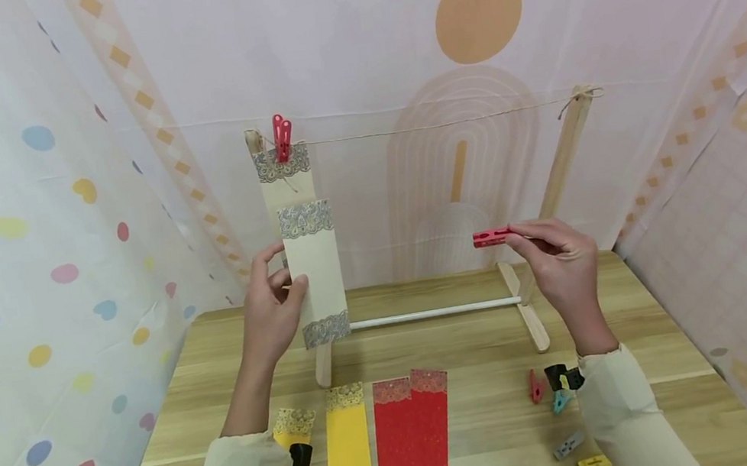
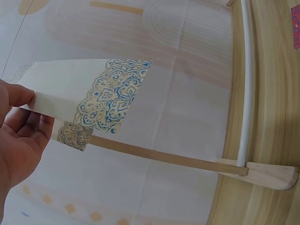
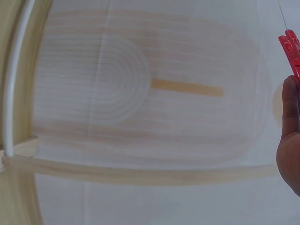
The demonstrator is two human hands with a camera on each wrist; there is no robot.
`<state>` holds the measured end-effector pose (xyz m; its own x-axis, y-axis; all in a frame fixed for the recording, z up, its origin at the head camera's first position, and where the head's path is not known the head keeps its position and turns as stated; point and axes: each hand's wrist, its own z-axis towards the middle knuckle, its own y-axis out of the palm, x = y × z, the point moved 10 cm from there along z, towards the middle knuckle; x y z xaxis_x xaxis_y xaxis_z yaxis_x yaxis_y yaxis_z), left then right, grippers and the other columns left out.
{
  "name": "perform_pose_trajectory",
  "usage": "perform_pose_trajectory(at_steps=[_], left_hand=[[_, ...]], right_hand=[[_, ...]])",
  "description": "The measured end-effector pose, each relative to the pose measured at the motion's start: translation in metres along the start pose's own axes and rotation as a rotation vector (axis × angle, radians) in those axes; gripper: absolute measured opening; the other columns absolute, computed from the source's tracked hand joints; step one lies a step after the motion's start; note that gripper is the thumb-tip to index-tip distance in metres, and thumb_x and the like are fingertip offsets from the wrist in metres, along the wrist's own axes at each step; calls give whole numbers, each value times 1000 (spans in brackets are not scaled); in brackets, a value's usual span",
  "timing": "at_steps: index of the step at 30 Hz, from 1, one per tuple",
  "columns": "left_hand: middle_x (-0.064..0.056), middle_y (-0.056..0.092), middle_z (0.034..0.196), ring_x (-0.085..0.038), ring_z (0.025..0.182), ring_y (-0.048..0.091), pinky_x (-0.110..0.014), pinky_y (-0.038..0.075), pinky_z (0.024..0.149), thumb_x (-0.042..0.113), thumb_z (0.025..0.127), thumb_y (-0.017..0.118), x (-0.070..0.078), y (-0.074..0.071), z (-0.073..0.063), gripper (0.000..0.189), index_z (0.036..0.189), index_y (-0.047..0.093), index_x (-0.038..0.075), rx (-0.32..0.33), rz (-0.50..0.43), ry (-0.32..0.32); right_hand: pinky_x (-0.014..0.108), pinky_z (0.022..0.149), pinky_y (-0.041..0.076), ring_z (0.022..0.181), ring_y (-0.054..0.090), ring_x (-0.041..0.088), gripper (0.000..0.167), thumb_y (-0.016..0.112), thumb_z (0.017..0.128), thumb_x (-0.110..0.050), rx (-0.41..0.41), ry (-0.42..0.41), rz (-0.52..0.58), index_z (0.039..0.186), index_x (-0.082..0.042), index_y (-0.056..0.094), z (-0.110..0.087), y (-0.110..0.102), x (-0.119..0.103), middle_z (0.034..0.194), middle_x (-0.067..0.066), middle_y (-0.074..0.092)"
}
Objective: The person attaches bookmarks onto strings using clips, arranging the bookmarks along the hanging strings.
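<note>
In the head view my left hand [image 1: 269, 306] pinches a cream paper strip [image 1: 317, 270] by its left edge, thumb in front. The strip stands upright with blue-grey lace-patterned bands [image 2: 112, 96] at its ends. Behind it, a similar cream strip [image 1: 277, 190] hangs from the string [image 1: 424, 128], held by a red clothespin [image 1: 283, 137]. My right hand [image 1: 560, 262] pinches another red clothespin [image 1: 492, 237] between thumb and fingers, its tip pointing left, lower than the string and apart from it. The right wrist view shows this red clothespin [image 3: 291, 51] above the thumb.
Two wooden posts [image 1: 565, 153] carry the string, with a white rod [image 1: 434, 313] low between their feet. Yellow strips [image 1: 347, 447] and red strips [image 1: 404, 437] lie on the wooden table [image 1: 490, 404]. At right lie red, teal, grey [image 1: 568, 444] and yellow clothespins [image 1: 593, 463].
</note>
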<state>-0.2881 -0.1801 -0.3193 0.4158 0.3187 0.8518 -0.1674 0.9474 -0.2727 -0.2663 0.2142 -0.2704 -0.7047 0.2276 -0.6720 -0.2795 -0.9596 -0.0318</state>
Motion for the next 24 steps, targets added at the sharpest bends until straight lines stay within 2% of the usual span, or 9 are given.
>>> perform_pose_trajectory(at_steps=[4,7,8,11,13,17,24], left_hand=[[-20,55,68,-13,60,42,-22,41,60,-3,99,56,11,2,4,52,148,38,2,-5,-13,-7],[-25,66,81,-14,64,48,-22,42,63,-3,99,56,13,4,6,52,148,38,2,-2,-29,-22],[-26,65,80,-15,64,48,-22,43,63,-4,99,56,13,5,7,52,148,39,2,-1,-30,-24],[-18,63,74,-16,63,48,-23,42,61,-3,99,57,9,5,9,51,147,41,5,9,-32,-7],[-12,53,66,-15,60,44,-23,41,60,-3,98,57,10,6,10,51,147,42,5,12,-21,6],[-2,44,62,-15,59,43,-23,40,59,-2,98,58,12,6,13,52,147,41,5,14,3,13],[-4,49,62,-18,62,47,-24,43,62,-2,97,58,18,8,20,53,147,41,5,17,22,32]], right_hand=[[15,67,52,78,68,6,20,76,79,18,-8,-25,-7,94,6,79,10,6,-6,92,13,75],[15,65,51,78,68,6,20,76,80,17,-23,-49,-21,96,5,79,17,10,-11,93,15,75],[15,64,50,78,67,6,20,76,80,16,-28,-57,-28,96,5,79,20,12,-12,93,15,75],[15,62,47,76,65,6,19,76,81,15,-48,-81,-47,97,6,78,27,18,-18,94,15,74],[15,61,46,74,63,7,19,76,81,15,-61,-99,-49,98,6,78,31,23,-23,93,15,74],[15,61,45,71,61,7,18,76,81,15,-71,-136,-35,97,7,78,40,32,-32,92,17,73],[17,66,49,81,66,8,18,76,80,16,-110,-183,2,97,8,78,57,50,-44,91,21,73]])
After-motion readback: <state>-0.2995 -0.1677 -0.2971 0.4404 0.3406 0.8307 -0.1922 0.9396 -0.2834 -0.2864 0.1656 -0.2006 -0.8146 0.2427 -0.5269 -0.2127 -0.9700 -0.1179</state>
